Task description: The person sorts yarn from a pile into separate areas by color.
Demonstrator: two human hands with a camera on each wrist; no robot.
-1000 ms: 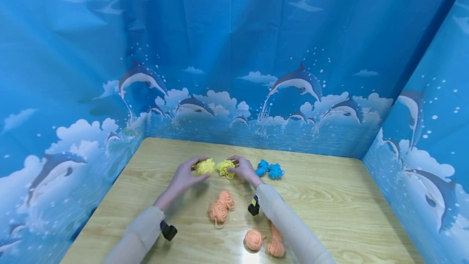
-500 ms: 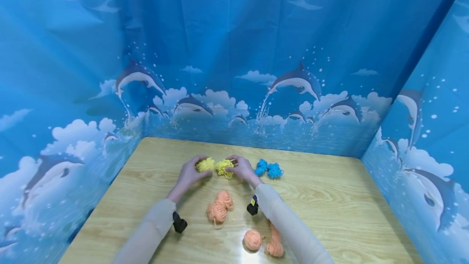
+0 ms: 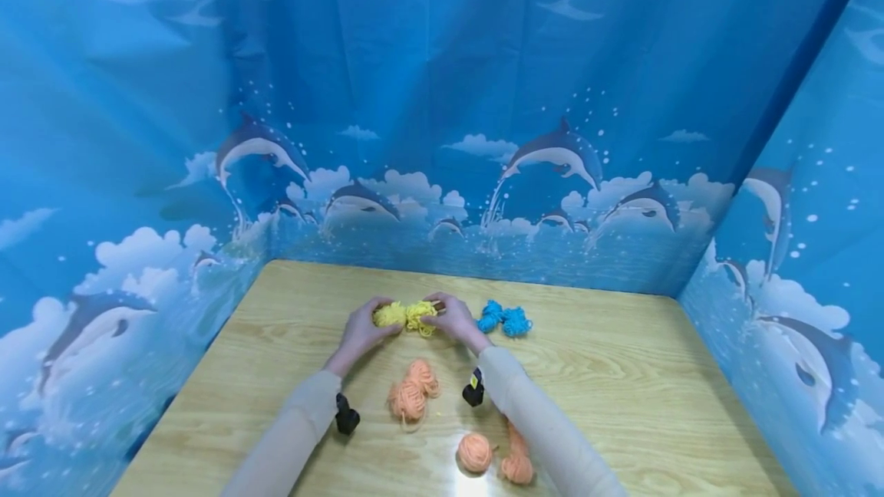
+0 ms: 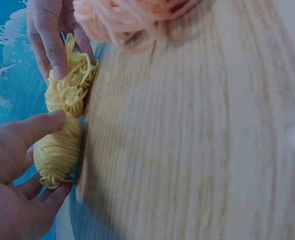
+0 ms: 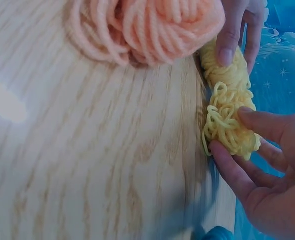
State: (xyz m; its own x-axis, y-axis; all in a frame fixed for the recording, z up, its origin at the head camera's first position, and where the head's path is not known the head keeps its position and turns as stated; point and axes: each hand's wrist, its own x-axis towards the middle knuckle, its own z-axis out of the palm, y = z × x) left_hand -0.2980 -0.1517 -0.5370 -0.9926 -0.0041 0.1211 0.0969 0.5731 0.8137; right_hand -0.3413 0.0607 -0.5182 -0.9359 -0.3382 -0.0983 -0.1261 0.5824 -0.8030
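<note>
Two yellow yarn balls lie side by side on the wooden table, touching each other. My left hand holds the smoother, tightly wound yellow yarn ball, its thumb on one side and fingers curled round the other. The looser yellow yarn ball, covered in loops, is held between the thumb and fingers of my right hand. Just right of that hand sit two blue yarn balls, side by side. Nearer to me, between my forearms, is a touching pair of peach yarn balls.
Closer to the front of the wooden table lies a round peach yarn ball. Beside it is more peach yarn, partly covered by my right sleeve. Blue curtains printed with dolphins stand behind the table and at both sides.
My hands have drawn closer together, the left moving slightly right and the right slightly left. The gap between the two yellow yarn balls has closed.
</note>
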